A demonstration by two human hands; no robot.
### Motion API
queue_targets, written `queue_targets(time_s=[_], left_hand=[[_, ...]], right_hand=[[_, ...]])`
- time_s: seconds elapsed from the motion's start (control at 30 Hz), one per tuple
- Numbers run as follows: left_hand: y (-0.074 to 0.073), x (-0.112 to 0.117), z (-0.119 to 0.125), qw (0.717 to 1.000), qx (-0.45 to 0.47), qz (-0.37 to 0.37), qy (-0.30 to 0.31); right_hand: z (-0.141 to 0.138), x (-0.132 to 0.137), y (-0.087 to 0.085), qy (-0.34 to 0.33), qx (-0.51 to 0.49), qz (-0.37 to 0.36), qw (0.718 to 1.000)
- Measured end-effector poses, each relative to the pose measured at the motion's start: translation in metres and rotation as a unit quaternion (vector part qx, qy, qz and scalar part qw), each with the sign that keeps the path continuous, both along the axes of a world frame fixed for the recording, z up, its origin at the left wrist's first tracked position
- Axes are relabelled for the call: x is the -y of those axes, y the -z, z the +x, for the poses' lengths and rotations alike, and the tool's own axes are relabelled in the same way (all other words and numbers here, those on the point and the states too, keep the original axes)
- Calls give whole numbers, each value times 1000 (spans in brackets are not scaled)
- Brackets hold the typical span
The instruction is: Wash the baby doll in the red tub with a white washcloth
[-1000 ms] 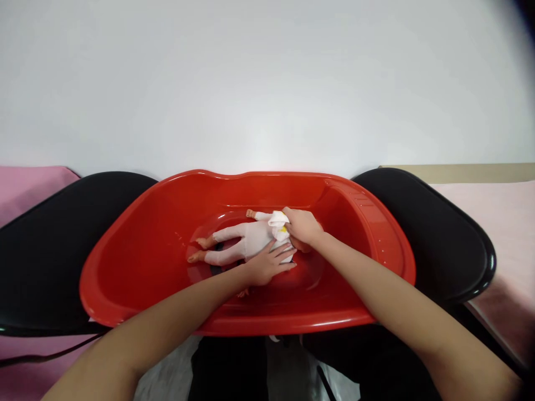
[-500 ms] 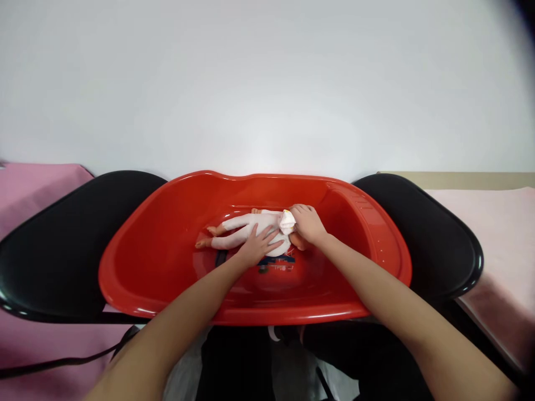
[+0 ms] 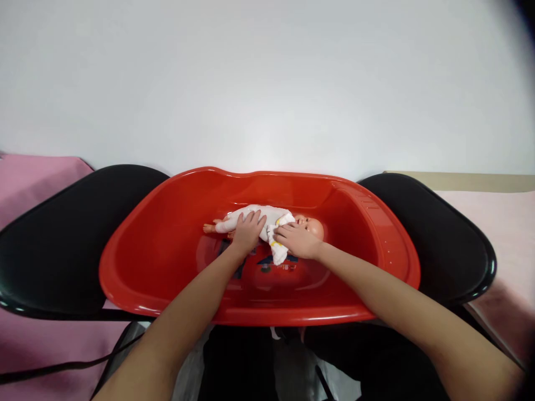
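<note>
Doll lies in red tub, long axis L–R across view: feet at L end, head at R. Cloth, white w/ yellow marks, lies over doll's upper body, just short of head. R hand is nearer head: fingers bent on cloth; pinch vs. flat press, can't tell. L hand: fingers spread, resting on doll's hip area. Doll's torso thus runs from under L hand twd. R hand.

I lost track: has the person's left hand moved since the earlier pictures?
Yes: the left hand has moved leftward and toward the far rim of the red baby bathtub.
</note>
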State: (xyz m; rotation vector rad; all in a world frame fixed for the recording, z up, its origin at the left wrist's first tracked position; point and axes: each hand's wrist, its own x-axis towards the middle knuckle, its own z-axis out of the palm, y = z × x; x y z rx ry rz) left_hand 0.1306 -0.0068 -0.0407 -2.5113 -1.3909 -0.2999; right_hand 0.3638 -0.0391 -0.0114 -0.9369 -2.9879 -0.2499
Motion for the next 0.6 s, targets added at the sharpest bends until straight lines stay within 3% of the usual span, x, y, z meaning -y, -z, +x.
queue_targets(time_s=[0.13,0.27,0.33,0.43,0.6], left_hand=[[-6,-5,-2,999,24,25,-36],[-12,-10,-2,995,61,49,-64],[-15,-11,-3,995,64,45,-68],[-19,-12,-7,996,50,40,-61],[-23,-17,-17,995,46,25,-90]], right_hand=[[0,2,6,-121,23,73,990],[-14,5,18,-207,69,67,974],[-24,2,27,-189,108,34,975],[-31,-8,40,-109,147,-5,983],[-10,-27,52,-62,130,-32,989]])
